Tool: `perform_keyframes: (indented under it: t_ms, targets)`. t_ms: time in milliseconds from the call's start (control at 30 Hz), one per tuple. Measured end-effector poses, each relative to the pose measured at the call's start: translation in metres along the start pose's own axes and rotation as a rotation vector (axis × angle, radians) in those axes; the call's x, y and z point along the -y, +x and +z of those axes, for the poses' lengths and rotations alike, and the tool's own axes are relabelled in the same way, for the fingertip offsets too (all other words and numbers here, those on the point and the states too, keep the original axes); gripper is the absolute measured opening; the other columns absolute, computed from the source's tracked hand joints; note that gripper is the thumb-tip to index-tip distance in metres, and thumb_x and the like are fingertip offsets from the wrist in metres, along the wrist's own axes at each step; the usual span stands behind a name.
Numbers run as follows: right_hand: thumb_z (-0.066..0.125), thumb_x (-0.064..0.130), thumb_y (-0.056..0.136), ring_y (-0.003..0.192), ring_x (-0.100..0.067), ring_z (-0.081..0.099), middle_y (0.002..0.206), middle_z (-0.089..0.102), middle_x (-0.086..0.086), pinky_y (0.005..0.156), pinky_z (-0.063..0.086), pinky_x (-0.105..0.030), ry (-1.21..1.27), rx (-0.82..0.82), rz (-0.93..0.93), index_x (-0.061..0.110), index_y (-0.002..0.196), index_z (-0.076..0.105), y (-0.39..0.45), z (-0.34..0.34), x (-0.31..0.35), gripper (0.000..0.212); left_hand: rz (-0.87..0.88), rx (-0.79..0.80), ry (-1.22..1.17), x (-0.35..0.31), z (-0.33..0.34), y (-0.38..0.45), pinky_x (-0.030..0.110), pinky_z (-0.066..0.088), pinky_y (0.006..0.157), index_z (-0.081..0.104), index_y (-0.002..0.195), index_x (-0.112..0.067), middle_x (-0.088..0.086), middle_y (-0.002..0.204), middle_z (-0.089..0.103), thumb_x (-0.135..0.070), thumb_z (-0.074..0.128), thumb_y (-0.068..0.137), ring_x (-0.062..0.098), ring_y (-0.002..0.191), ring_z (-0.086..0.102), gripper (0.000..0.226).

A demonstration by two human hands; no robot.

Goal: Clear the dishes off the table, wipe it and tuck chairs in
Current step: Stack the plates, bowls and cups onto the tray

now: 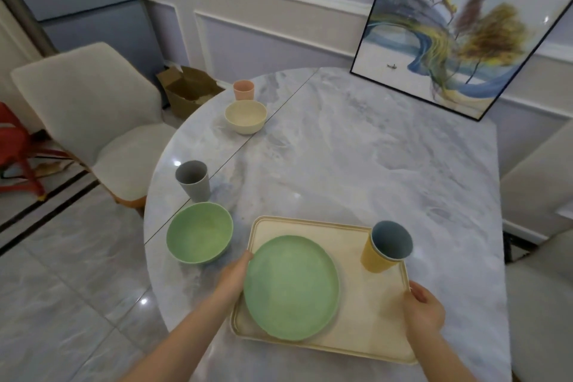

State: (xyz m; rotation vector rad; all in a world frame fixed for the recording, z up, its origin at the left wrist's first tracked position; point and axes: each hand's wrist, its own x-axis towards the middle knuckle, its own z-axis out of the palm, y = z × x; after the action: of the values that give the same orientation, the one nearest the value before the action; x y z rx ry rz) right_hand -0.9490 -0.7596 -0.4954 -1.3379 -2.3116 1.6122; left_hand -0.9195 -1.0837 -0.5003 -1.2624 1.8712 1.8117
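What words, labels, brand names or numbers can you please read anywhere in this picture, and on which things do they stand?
None can be read.
The framed painting leaning on the wall shows deer and trees, no legible signature.
The cardboard box, the tray, the green plate, the bowls and the cups bear no visible print.
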Motion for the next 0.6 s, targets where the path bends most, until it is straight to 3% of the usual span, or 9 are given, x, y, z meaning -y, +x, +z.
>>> perform_keyframes:
  t_ms: [200,300,467,600]
  targets:
    - [0.051,-0.001,0.089,0.112,-0.038,0.055,0.118,0.063,-0.021,0.098,0.041,-0.039,0.033,-0.046,0.033,-0.002,0.109,0.066,-0.021,-0.001,-0.020,0.025,-0.003,0.040,0.098,-0.006,-0.005,0.015,0.040,0.050,0.092,0.070,0.095,-0.014,0.010,0.102,0.068,-0.039,0.052,0.087,0.028,0.097,0.063,0.032]
    - [0.051,0.000,0.088,0.111,-0.038,0.056,0.117,0.064,-0.019,0.097,0.042,-0.041,0.034,-0.059,0.035,0.001,0.110,0.066,-0.025,-0.003,-0.032,0.027,-0.004,0.023,0.142,-0.010,-0.001,0.015,0.040,0.050,0.091,0.068,0.088,-0.016,0.011,0.101,0.066,-0.038,0.054,0.086,0.028,0.098,0.062,0.026]
    - [0.049,0.002,0.088,0.107,-0.037,0.057,0.115,0.065,-0.017,0.094,0.044,-0.042,0.054,-0.071,0.052,0.003,0.109,0.066,-0.026,-0.003,-0.047,0.027,0.012,0.019,0.210,-0.008,0.002,0.013,0.039,0.051,0.088,0.070,0.094,-0.011,0.010,0.098,0.068,-0.051,0.052,0.075,0.028,0.093,0.063,0.048]
    - [0.050,0.000,0.088,0.108,-0.036,0.057,0.114,0.065,-0.017,0.098,0.045,-0.043,0.095,-0.061,0.062,0.002,0.108,0.067,-0.029,-0.001,-0.053,0.026,0.019,-0.031,0.253,-0.001,0.000,0.010,0.040,0.051,0.088,0.069,0.093,-0.013,0.011,0.099,0.068,-0.044,0.051,0.084,0.028,0.091,0.063,0.037]
